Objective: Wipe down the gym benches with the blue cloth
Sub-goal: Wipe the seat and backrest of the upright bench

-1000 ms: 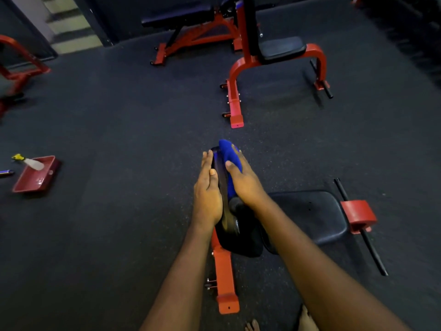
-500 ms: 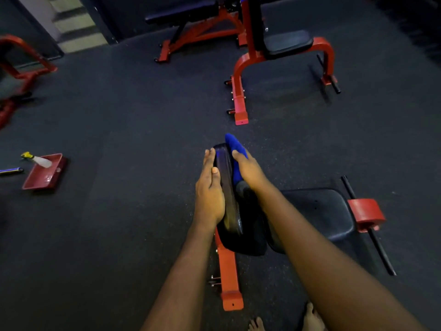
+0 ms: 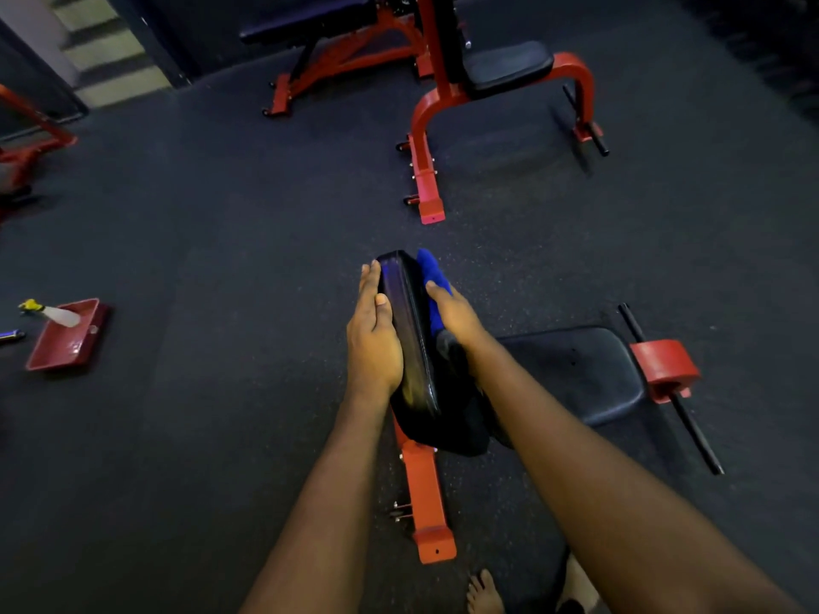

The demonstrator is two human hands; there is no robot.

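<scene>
A red-framed gym bench stands just in front of me, its black backrest pad (image 3: 410, 343) raised upright and seen edge-on from above. My left hand (image 3: 374, 343) lies flat against the pad's left face, fingers straight. My right hand (image 3: 454, 314) presses the blue cloth (image 3: 432, 272) against the pad's right face near its top; the cloth sticks out past my fingertips. The black seat pad (image 3: 576, 374) lies to the right, beyond my right forearm.
A second red bench with a black seat (image 3: 505, 68) stands ahead, and a flat bench (image 3: 310, 24) behind it. A red tray (image 3: 66, 336) with a spray bottle (image 3: 53, 314) sits on the floor at left. A red roller (image 3: 664, 370) on a black bar is at right. My bare feet (image 3: 485, 591) show below.
Both hands stay on the backrest pad. My right hand with the cloth has shifted only slightly along the pad's face. The view has drifted a little.
</scene>
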